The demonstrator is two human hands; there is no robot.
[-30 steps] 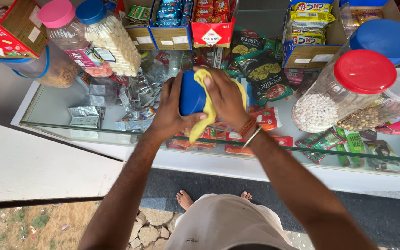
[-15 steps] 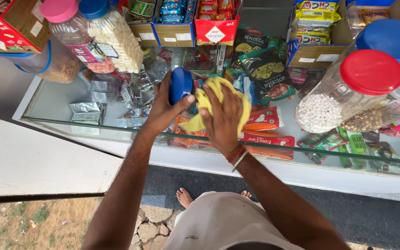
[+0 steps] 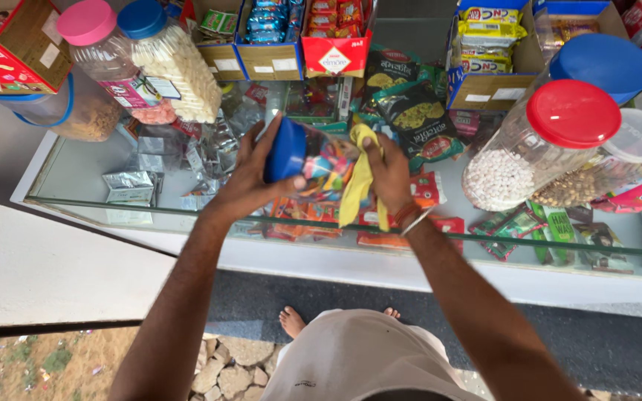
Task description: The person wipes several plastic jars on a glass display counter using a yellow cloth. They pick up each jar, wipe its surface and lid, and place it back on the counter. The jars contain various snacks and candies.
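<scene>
Ground below: we note bare feet (image 3: 293,321) on dark paving, with stones (image 3: 221,367) beside them.
Left hand: our left hand (image 3: 250,178) grips the blue lid (image 3: 285,151) end of a clear jar (image 3: 319,169) of bright sweets; its fingers (image 3: 291,183) are wrapped round the lid, thumb on the far side.
Right hand: our right hand (image 3: 389,177) presses a yellow cloth (image 3: 358,182) against the jar's side, fingers closed on the cloth.
Jar position: it is held on its side above the glass desk (image 3: 76,174), between the two hands, touching both, lid toward the left.
Progress: we judge the wiping of the jar is under way; the cloth covers only part of the body, and the jar is not set down.
Under the glass: packets (image 3: 131,186) lie on the shelf.
Right of hands: a red-lidded jar (image 3: 536,145) of white balls and a blue-lidded one (image 3: 600,63) behind it.
Far left: a pink-lidded jar (image 3: 109,59) beside another blue-lidded jar (image 3: 172,63).
Back row: open cartons (image 3: 336,33) of snacks.
</scene>
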